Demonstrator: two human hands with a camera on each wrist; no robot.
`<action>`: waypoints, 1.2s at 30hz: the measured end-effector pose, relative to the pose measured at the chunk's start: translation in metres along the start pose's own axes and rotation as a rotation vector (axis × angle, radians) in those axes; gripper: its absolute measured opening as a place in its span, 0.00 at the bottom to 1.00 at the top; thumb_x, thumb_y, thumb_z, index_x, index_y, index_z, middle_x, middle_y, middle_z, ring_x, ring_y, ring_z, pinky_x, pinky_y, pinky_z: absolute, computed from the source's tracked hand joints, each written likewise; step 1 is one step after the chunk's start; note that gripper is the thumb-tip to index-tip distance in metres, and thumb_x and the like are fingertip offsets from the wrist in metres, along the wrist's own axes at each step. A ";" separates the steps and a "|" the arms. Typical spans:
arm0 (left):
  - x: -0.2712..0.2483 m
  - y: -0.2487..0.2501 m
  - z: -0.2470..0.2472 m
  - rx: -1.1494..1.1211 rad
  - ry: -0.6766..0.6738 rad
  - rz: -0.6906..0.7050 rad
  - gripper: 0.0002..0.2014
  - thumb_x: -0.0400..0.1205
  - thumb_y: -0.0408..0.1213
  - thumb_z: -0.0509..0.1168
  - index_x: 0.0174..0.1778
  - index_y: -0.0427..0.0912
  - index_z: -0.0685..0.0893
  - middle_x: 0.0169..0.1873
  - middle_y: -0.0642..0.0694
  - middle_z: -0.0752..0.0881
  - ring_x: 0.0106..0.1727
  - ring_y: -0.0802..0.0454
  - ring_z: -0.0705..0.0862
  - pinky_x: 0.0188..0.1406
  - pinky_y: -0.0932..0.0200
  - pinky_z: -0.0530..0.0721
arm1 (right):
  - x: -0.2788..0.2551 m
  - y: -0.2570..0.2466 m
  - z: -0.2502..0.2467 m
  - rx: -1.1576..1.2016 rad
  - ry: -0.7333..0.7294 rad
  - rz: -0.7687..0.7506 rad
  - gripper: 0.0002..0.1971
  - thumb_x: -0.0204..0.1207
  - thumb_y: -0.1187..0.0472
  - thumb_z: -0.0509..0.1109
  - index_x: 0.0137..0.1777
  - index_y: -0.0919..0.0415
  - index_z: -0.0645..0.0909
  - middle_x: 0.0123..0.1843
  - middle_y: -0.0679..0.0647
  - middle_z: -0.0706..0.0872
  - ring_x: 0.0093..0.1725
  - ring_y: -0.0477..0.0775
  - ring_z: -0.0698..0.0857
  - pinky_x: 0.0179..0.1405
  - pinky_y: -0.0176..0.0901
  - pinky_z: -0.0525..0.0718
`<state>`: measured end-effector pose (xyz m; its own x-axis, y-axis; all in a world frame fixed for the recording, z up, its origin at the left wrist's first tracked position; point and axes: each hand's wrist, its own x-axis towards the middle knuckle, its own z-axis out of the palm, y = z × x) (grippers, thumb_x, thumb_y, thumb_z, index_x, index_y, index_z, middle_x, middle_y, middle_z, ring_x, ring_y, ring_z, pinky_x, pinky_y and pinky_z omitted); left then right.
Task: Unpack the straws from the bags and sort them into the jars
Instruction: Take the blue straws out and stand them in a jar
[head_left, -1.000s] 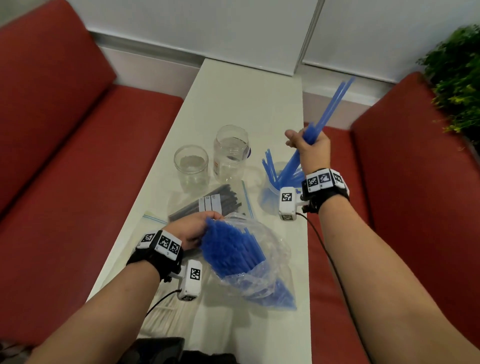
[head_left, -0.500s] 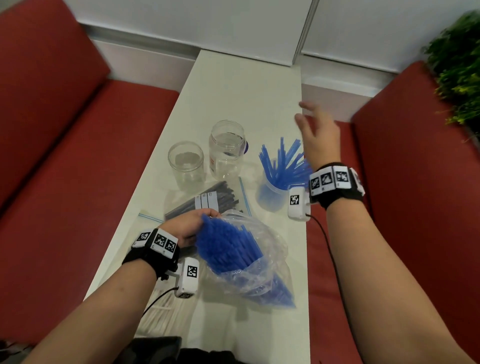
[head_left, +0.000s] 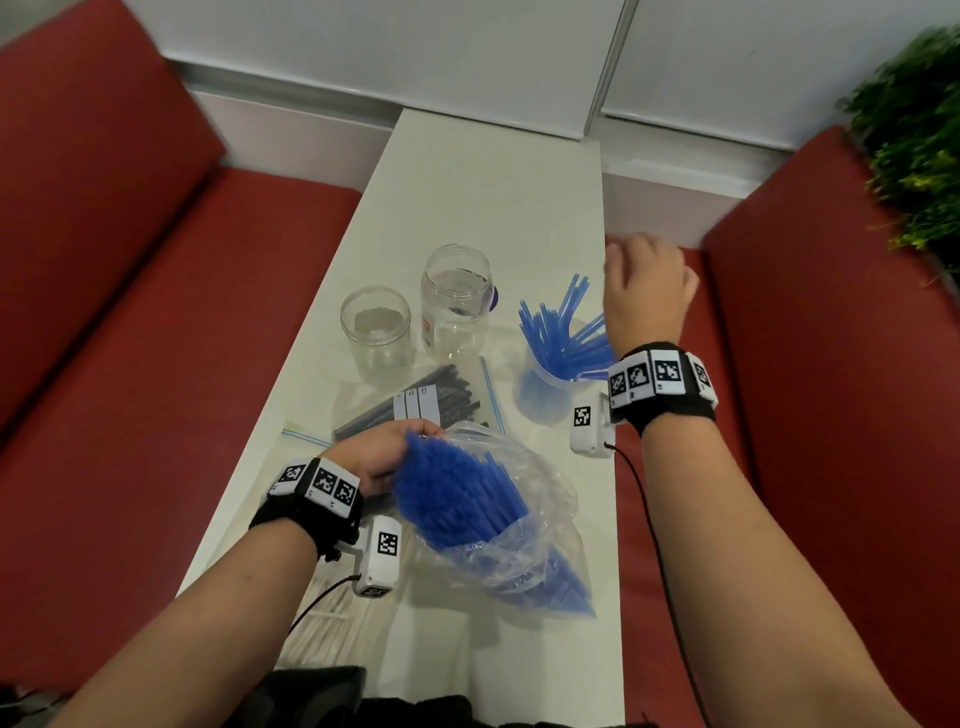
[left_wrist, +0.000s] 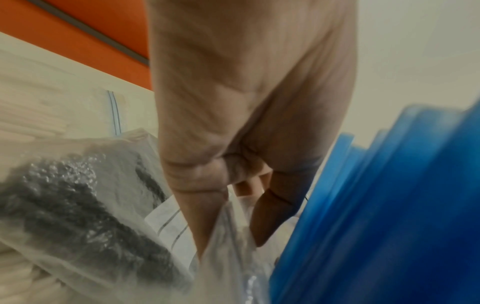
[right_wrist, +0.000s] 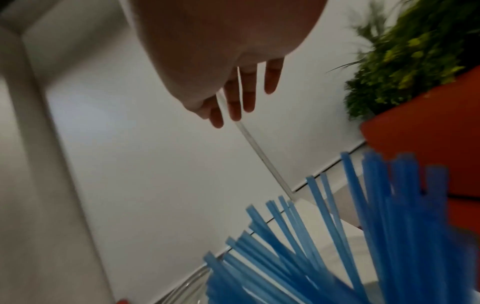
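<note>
My left hand (head_left: 382, 454) pinches the open edge of a clear plastic bag (head_left: 524, 525) that holds a thick bundle of blue straws (head_left: 452, 493); the pinch on the bag's rim (left_wrist: 228, 222) shows in the left wrist view. My right hand (head_left: 647, 291) hovers empty above a jar (head_left: 543, 389) at the table's right edge, fingers (right_wrist: 233, 98) straight and spread. Several blue straws (head_left: 563, 332) stand fanned out in that jar (right_wrist: 187, 286). Two empty clear jars, a short one (head_left: 376, 332) and a taller one (head_left: 456, 301), stand to the left.
A bag of black straws (head_left: 410, 405) lies behind my left hand. A bag of white straws (head_left: 332, 623) lies under my left forearm. The narrow white table (head_left: 493, 197) runs between two red benches (head_left: 156, 322). A green plant (head_left: 914, 145) stands at the far right.
A second ago my right hand gripped a bunch of blue straws over the jar. It has let them go into the jar and lifted away open. The left hand stayed on the bag.
</note>
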<state>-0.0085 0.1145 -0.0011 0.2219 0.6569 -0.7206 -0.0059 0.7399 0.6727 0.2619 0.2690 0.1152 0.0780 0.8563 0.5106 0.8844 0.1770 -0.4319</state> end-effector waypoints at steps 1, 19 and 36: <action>0.000 -0.001 0.000 -0.001 -0.002 0.004 0.05 0.87 0.36 0.65 0.50 0.43 0.86 0.49 0.36 0.86 0.49 0.39 0.82 0.42 0.50 0.78 | -0.002 0.004 0.001 -0.029 -0.041 0.079 0.22 0.87 0.44 0.57 0.73 0.52 0.81 0.74 0.55 0.80 0.79 0.60 0.71 0.76 0.59 0.62; 0.004 0.000 0.009 0.025 0.071 0.023 0.04 0.85 0.31 0.65 0.47 0.42 0.85 0.37 0.41 0.89 0.32 0.48 0.87 0.26 0.56 0.81 | -0.109 -0.040 -0.038 0.602 -0.942 0.296 0.10 0.80 0.71 0.65 0.50 0.56 0.85 0.39 0.56 0.89 0.37 0.50 0.89 0.44 0.44 0.89; -0.008 -0.001 0.021 0.071 0.081 0.098 0.08 0.89 0.35 0.59 0.56 0.42 0.83 0.48 0.39 0.87 0.48 0.43 0.86 0.44 0.51 0.86 | -0.213 -0.037 -0.012 -0.037 -1.043 0.188 0.15 0.83 0.62 0.68 0.67 0.66 0.79 0.62 0.66 0.85 0.62 0.68 0.84 0.61 0.55 0.81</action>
<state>0.0097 0.1056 0.0078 0.1440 0.7370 -0.6604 0.0456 0.6617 0.7484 0.2181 0.0747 0.0311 -0.2030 0.8642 -0.4603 0.9140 -0.0015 -0.4058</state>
